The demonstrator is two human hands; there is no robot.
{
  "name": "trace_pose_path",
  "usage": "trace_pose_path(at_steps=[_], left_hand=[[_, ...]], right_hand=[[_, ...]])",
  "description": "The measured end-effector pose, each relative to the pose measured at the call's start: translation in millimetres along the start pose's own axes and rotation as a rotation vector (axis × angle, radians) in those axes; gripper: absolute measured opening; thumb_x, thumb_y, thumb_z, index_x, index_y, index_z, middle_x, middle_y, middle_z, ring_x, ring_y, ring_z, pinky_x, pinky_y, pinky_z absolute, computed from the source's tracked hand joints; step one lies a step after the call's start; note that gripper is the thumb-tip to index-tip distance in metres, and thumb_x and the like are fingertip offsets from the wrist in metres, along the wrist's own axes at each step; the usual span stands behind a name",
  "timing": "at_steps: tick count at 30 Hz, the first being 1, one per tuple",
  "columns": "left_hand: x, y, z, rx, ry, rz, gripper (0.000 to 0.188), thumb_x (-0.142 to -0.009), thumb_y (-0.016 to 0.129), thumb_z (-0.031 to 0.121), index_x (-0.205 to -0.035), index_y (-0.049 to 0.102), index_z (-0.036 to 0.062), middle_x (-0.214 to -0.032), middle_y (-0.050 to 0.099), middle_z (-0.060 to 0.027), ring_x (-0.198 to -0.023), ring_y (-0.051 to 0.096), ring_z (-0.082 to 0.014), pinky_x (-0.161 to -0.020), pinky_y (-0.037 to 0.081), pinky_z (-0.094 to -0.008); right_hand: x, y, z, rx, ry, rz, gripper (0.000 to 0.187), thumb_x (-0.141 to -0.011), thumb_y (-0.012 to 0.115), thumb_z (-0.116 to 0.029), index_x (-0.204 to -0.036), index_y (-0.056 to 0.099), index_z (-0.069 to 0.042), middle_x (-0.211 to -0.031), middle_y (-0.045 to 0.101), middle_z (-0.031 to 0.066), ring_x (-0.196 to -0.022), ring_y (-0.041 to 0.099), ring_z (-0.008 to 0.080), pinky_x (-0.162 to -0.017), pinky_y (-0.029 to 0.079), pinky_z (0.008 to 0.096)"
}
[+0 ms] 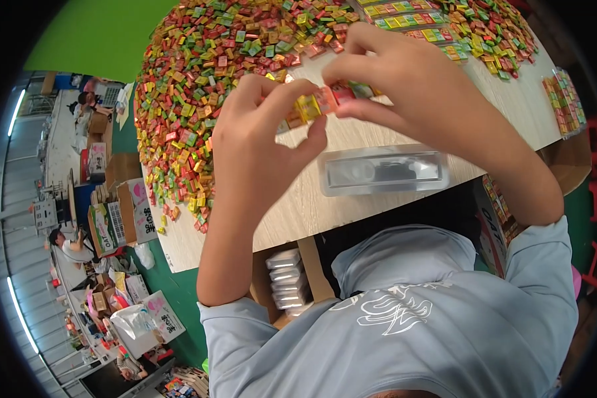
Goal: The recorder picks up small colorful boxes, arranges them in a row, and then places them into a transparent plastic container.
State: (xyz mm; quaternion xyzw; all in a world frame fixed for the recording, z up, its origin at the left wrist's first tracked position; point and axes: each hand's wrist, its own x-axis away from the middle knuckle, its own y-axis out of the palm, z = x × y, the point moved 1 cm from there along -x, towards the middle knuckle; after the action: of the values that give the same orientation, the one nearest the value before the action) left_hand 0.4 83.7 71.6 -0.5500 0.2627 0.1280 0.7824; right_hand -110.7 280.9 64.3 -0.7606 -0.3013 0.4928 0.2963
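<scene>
Over the table, a row of small wrapped candies (pixel 326 100) in yellow, orange and red is pinched from both ends. My left hand (pixel 255 136) closes thumb and fingers on its left part, and my right hand (pixel 404 83) grips the right part, where a few green pieces show beside the palm. Part of the row is hidden behind my fingers. Just below my hands lies a clear plastic tray (pixel 385 171), long and rectangular, with no candies visible in it. Beyond both hands spreads a large heap of mixed candies (pixel 199 86) in red, yellow, green and orange.
Filled candy packs (pixel 408 20) are stacked at the far side, beside a second heap (pixel 494 33). Another pack (pixel 564 103) stands at the table's right edge. Near my lap, an open carton (pixel 318 272) holds stacked clear trays (pixel 287 278). People work at tables far left.
</scene>
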Motion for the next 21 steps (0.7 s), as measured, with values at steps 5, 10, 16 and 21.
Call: trace_pose_path(at_steps=[5, 10, 16, 21], left_hand=[[19, -5, 39, 0.088, 0.032, -0.104, 0.047, -0.062, 0.086, 0.002, -0.108, 0.079, 0.0105, -0.091, 0.061, -0.0074, -0.080, 0.063, -0.0235, -0.069, 0.053, -0.0354], [29, 10, 57, 0.125, 0.031, -0.180, 0.047, -0.062, 0.087, 0.005, -0.107, 0.078, 0.0119, -0.092, 0.060, -0.0070, -0.077, 0.062, -0.0223, -0.064, 0.052, -0.0354], [52, 17, 56, 0.086, -0.007, -0.158, 0.051, -0.067, 0.091, 0.014, -0.116, 0.074, 0.0094, -0.099, 0.064, -0.0079, -0.097, 0.062, -0.0283, -0.084, 0.051, -0.0421], [93, 33, 45, -0.079, 0.061, 0.032, 0.040, -0.088, 0.083, 0.040, -0.117, 0.075, 0.0154, -0.129, 0.067, -0.0072, -0.113, 0.058, -0.0253, -0.105, 0.044, -0.0466]], right_hand=[[43, -32, -45, -0.004, 0.148, -0.036, 0.034, -0.083, 0.084, -0.023, -0.111, 0.071, -0.009, -0.097, 0.057, 0.0086, -0.081, 0.059, 0.0270, -0.071, 0.049, 0.0398], [71, -37, -58, 0.000, 0.327, -0.111, 0.041, -0.077, 0.088, -0.016, -0.115, 0.072, -0.008, -0.099, 0.056, 0.0084, -0.081, 0.058, 0.0271, -0.071, 0.050, 0.0387], [91, -21, -54, -0.065, 0.331, -0.060, 0.045, -0.079, 0.085, -0.011, -0.121, 0.071, -0.007, -0.109, 0.058, 0.0106, -0.092, 0.058, 0.0287, -0.077, 0.050, 0.0391], [119, -5, -62, 0.067, 0.261, 0.027, 0.046, -0.082, 0.081, -0.014, -0.127, 0.070, -0.008, -0.127, 0.062, 0.0100, -0.104, 0.055, 0.0302, -0.090, 0.047, 0.0441]])
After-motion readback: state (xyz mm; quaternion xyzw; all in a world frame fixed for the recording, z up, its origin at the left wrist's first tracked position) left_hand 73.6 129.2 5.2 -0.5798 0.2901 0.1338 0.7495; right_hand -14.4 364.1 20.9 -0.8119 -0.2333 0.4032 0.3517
